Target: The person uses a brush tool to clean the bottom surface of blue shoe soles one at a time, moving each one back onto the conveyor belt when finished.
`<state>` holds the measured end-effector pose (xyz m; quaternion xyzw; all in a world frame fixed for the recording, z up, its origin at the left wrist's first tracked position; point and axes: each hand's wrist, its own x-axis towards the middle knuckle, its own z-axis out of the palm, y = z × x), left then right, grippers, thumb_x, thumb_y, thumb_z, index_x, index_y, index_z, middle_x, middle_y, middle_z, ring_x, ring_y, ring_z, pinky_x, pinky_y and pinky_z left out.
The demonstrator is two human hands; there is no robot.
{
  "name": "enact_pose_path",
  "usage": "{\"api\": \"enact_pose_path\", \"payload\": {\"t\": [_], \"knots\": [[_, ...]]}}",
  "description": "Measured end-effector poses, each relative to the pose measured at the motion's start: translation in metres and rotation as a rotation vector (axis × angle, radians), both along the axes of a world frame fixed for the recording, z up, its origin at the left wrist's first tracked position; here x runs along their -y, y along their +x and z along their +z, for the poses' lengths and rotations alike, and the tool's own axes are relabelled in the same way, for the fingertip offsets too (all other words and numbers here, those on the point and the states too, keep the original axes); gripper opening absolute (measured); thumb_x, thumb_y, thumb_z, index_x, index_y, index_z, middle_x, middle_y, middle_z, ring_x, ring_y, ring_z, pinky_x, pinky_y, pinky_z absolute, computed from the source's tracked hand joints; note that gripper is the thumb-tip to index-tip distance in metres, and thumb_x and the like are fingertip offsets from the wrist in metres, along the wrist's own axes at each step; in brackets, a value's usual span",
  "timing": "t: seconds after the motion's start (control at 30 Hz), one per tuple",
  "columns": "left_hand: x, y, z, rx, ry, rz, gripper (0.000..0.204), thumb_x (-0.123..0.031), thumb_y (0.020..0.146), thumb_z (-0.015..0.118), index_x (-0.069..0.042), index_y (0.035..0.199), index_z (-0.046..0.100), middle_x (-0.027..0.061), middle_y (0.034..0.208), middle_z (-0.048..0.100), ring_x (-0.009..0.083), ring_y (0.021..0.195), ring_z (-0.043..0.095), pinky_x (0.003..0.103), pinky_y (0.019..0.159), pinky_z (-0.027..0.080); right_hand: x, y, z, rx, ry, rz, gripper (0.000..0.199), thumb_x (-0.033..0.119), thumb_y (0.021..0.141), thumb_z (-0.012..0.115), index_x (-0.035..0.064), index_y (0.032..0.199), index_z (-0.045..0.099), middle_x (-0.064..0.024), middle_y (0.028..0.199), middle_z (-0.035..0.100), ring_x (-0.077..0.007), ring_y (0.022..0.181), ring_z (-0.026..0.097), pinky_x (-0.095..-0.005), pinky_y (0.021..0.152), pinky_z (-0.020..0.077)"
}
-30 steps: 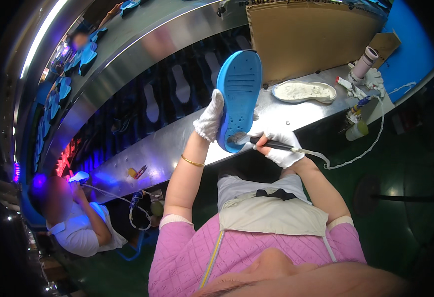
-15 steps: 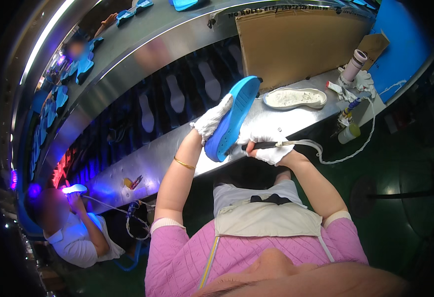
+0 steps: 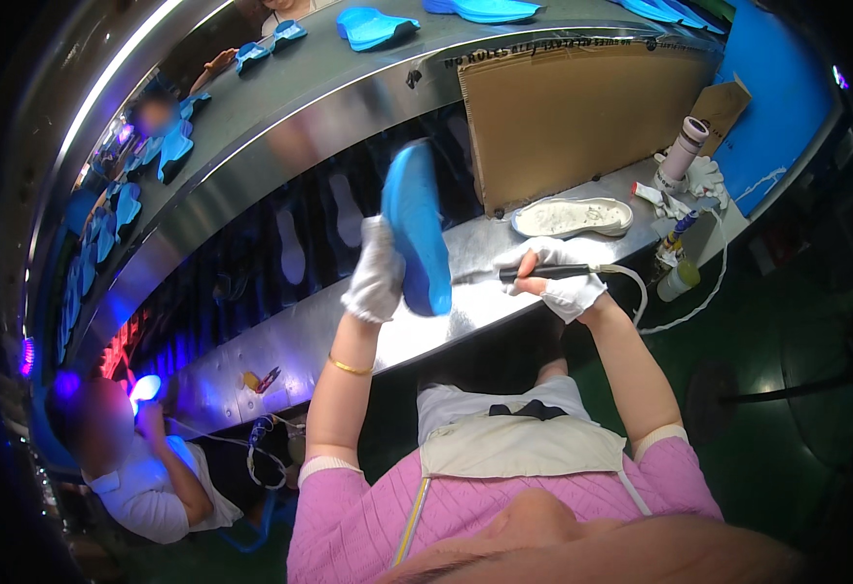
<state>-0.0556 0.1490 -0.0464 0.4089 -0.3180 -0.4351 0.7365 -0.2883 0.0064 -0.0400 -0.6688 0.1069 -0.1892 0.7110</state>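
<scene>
My left hand (image 3: 375, 277), in a white glove, holds a blue shoe sole (image 3: 417, 227) upright and edge-on above the steel bench (image 3: 300, 346). My right hand (image 3: 563, 282), also gloved, grips a black pen-shaped tool (image 3: 543, 273) with a pale hose (image 3: 631, 292) running off to the right. The tool's tip points left toward the sole but stands apart from it.
A white sole (image 3: 573, 216) lies on the bench beside a cardboard sheet (image 3: 582, 117). A white tube (image 3: 685, 148), rags and a small bottle (image 3: 678, 280) sit at the right end. Blue soles (image 3: 373, 27) ride the upper conveyor. Another seated person (image 3: 139, 467) works lower left.
My left hand has swung the blue sole from flat-faced to edge-on and lifted it. The tool in my right hand has drawn back off the sole to the right.
</scene>
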Motion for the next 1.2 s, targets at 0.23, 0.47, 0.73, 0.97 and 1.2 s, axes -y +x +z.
{"api": "enact_pose_path", "payload": {"t": [0.23,0.47,0.73,0.97,1.2], "knots": [[-0.020,0.005,-0.050,-0.656,0.031,-0.306,0.071,-0.062,0.093,0.041,0.000,0.123,0.055,0.0215,0.107,0.065,0.0347,0.092,0.067,0.050,0.087,0.054,-0.025,0.007,-0.026,0.107,-0.052,-0.195,0.017,0.002,0.082,0.071,0.0054,0.095,0.061,-0.0063,0.083,0.068,-0.0110,0.076,0.064,-0.0237,0.071,0.0508],[-0.028,-0.080,-0.098,-0.720,-0.111,-0.280,0.067,-0.051,0.094,0.051,-0.002,0.139,0.041,0.0161,0.126,0.057,0.0309,0.114,0.057,0.043,0.103,0.043,-0.023,0.037,-0.054,0.229,-0.413,-0.552,0.015,0.005,0.078,0.073,0.0055,0.083,0.059,-0.0047,0.076,0.064,-0.0097,0.069,0.061,-0.0264,0.065,0.0509],[-0.024,-0.091,-0.105,-0.740,-0.119,-0.233,0.073,-0.060,0.089,0.051,-0.009,0.139,0.040,0.0129,0.128,0.055,0.0286,0.113,0.058,0.044,0.096,0.050,-0.053,0.017,-0.047,0.144,-0.163,-0.092,0.016,0.000,0.083,0.068,0.0046,0.094,0.057,-0.0061,0.083,0.065,-0.0122,0.073,0.065,-0.0248,0.067,0.0523],[-0.025,-0.091,-0.101,-0.665,-0.139,-0.179,0.074,-0.061,0.089,0.051,-0.009,0.141,0.039,0.0144,0.130,0.054,0.0307,0.114,0.056,0.046,0.099,0.047,-0.062,0.020,-0.055,0.246,-0.461,-0.296,0.020,-0.006,0.082,0.068,0.0039,0.096,0.058,-0.0068,0.085,0.065,-0.0103,0.073,0.063,-0.0242,0.067,0.0518],[-0.026,-0.085,-0.101,-0.640,-0.218,-0.133,0.083,-0.069,0.086,0.046,-0.007,0.139,0.040,0.0148,0.128,0.055,0.0291,0.114,0.056,0.044,0.100,0.046,-0.070,0.016,-0.063,0.048,-0.023,-0.240,0.018,-0.005,0.083,0.066,0.0048,0.096,0.057,-0.0048,0.078,0.063,-0.0107,0.068,0.063,-0.0223,0.063,0.0503]]}}
